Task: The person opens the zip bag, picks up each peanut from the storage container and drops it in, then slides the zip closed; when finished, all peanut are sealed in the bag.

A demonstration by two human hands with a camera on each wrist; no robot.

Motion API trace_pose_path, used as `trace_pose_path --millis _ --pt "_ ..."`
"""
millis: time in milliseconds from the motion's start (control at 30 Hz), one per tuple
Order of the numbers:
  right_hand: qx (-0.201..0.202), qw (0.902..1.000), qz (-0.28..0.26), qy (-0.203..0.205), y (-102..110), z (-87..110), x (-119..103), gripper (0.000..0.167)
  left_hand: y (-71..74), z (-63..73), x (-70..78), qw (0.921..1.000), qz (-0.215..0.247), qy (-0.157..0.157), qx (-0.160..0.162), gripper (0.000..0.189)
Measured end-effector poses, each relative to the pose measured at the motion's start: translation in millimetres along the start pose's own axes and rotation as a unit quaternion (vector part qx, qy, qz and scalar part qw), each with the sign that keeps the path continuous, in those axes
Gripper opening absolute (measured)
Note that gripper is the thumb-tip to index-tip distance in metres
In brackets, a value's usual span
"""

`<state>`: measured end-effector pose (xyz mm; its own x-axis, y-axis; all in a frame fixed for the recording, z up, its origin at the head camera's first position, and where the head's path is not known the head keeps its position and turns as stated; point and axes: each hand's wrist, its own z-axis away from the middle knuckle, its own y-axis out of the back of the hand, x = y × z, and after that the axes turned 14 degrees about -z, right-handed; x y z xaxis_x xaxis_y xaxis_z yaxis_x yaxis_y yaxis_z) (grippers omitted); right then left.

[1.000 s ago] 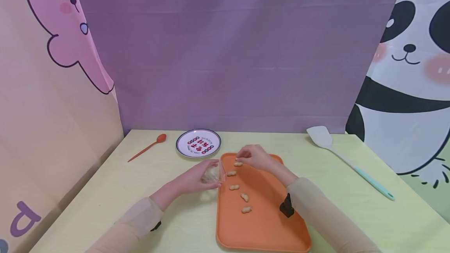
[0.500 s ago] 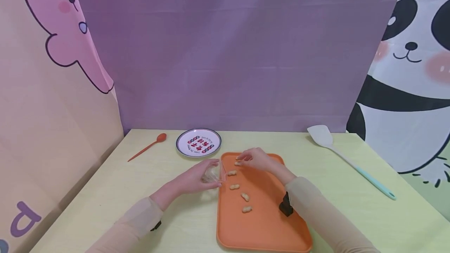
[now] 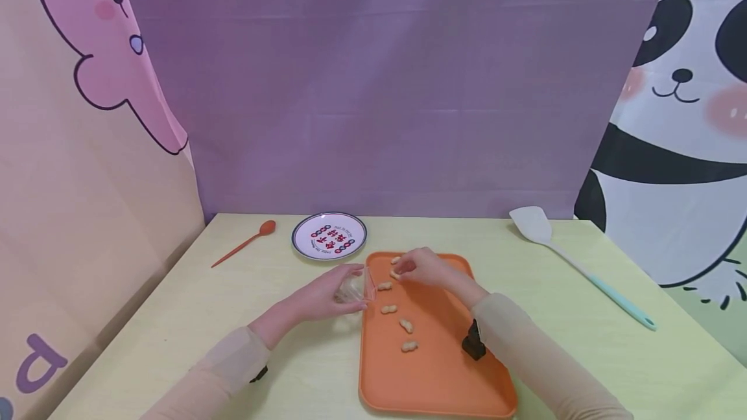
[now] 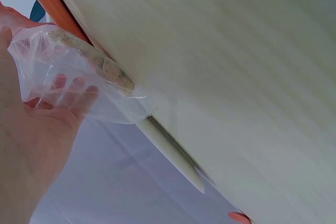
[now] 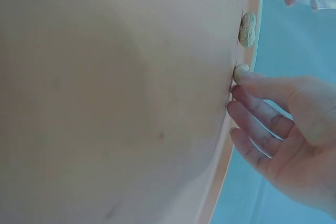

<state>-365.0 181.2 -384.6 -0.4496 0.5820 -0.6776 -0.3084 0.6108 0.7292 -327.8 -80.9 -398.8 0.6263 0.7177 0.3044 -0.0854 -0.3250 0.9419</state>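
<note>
My left hand holds a clear plastic bag at the left edge of the orange tray. Peanuts in the shell show through the bag in the left wrist view, and its mouth faces the tray. Over the far part of the tray, my right hand has its thumb and forefinger at an unshelled peanut, pinching it at the tray surface. Another peanut lies just beyond those fingertips. Several more form a loose row toward me, among them a peanut nearest the front.
Behind the tray, to the left, sits a white plate with a blue rim and red print. A red spoon lies farther left. On the right is a spatula with a white head and turquoise handle. A purple backdrop stands behind the table.
My right hand has shifted slightly toward me, from the farthest peanut to the one before it, uncovering the farthest one. My left hand and the bag have stayed in place.
</note>
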Motion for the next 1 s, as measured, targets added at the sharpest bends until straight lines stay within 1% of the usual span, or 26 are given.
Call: trace_pose_path --millis 200,333,467,533,633,700,867,1000 --pt "-0.006 1.0 0.0 0.007 0.9 1.0 -0.8 0.013 -0.5 -0.1 0.3 1.0 0.003 0.002 -0.003 0.076" --pt "-0.004 0.9998 0.01 0.019 2.0 2.0 0.1 0.012 0.2 0.3 0.8 1.0 0.003 0.001 -0.002 0.076" --pt "0.004 0.9997 0.003 0.022 2.0 2.0 1.8 0.02 0.8 0.4 0.7 1.0 0.003 -0.003 -0.001 0.076" --pt "0.011 0.9998 -0.001 0.016 1.2 2.0 2.0 0.023 0.9 0.3 0.7 1.0 0.002 -0.001 -0.003 0.077" --pt "0.016 0.9998 -0.006 0.008 1.0 2.3 2.2 0.023 0.5 -0.1 0.5 1.0 0.003 0.004 -0.007 0.078" --pt "0.015 0.9999 0.002 0.006 1.2 2.4 3.0 0.022 0.3 -0.1 0.5 0.9999 0.003 0.007 -0.009 0.078" --pt "-0.005 0.9996 0.026 0.01 1.7 2.0 6.1 0.015 0.2 0.0 0.7 0.9999 0.002 0.005 -0.009 0.078" --pt "-0.013 0.9995 0.028 0.006 1.5 2.4 7.0 0.014 1.0 0.6 1.2 1.0 0.0 0.004 -0.009 0.077"
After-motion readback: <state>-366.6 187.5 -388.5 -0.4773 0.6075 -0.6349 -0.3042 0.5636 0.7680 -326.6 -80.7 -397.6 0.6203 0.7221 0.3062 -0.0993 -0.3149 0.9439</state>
